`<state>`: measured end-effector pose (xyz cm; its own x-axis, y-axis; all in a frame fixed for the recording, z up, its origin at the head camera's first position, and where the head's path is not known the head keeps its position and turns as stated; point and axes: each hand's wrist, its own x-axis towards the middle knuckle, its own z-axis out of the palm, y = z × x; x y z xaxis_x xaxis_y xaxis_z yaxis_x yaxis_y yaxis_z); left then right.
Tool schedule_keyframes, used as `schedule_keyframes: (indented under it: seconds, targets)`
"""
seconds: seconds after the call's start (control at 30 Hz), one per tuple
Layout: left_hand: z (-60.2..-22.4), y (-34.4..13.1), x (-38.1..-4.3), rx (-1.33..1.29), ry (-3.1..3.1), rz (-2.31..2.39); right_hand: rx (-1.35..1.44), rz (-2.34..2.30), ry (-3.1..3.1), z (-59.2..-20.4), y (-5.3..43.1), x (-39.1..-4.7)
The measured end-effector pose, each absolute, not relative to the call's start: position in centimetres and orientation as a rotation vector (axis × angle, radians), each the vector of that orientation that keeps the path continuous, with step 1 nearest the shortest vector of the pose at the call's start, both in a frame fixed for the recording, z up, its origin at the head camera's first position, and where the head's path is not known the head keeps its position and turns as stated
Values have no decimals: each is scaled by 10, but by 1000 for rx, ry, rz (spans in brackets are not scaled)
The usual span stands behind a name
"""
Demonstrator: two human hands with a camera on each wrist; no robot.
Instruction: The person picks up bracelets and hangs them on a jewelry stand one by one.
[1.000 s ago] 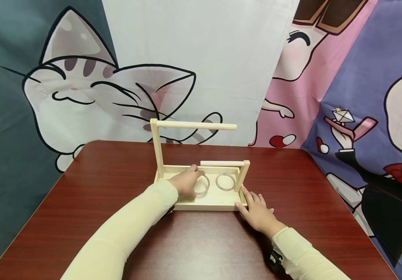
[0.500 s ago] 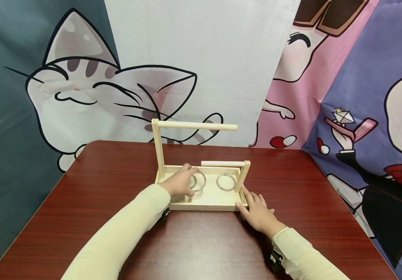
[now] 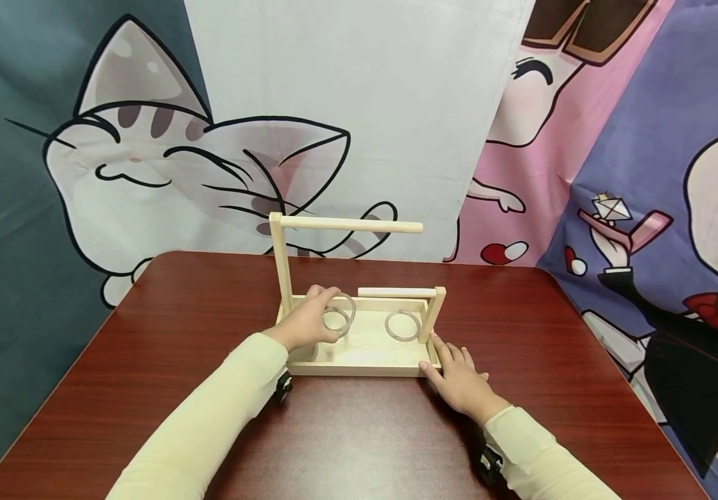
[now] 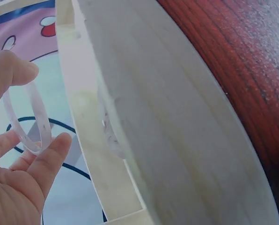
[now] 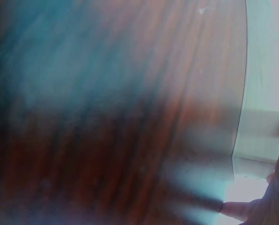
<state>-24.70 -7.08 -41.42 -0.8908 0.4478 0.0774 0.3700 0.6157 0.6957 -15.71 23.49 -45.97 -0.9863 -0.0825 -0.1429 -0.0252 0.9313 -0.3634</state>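
My left hand (image 3: pixel 309 318) pinches a clear ring (image 3: pixel 353 312) upright between thumb and fingers, over the left part of a pale wooden tray (image 3: pixel 362 371). In the left wrist view, the held ring (image 4: pixel 36 103) stands apart from the tray wall. A second ring (image 3: pixel 336 310) shows through it, lower in the tray. Near the right end of the tray floor lies a third ring (image 3: pixel 402 339). My right hand (image 3: pixel 462 382) rests at the tray's front right corner, fingers extended along the side and thumb at the front edge. The right wrist view shows only part of that hand.
A tall post with a long horizontal dowel (image 3: pixel 349 223) rises from the tray's left end. The shorter post on the right carries a low dowel (image 3: pixel 396 292) pointing left. Dark red-brown tabletop (image 3: pixel 359 430) surrounds the tray, and printed cloth (image 3: pixel 359 90) hangs behind.
My left hand has moved left and slightly upward with the ring, uncovering the second ring behind it. The right hand stays at the tray corner.
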Motion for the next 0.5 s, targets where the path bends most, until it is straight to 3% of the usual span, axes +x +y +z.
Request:
schedule_keyframes:
  seconds: [0.5]
  targets:
    - [-408,-69,-239,538,2635,1528,-92,-580,2892,-454,235,-160]
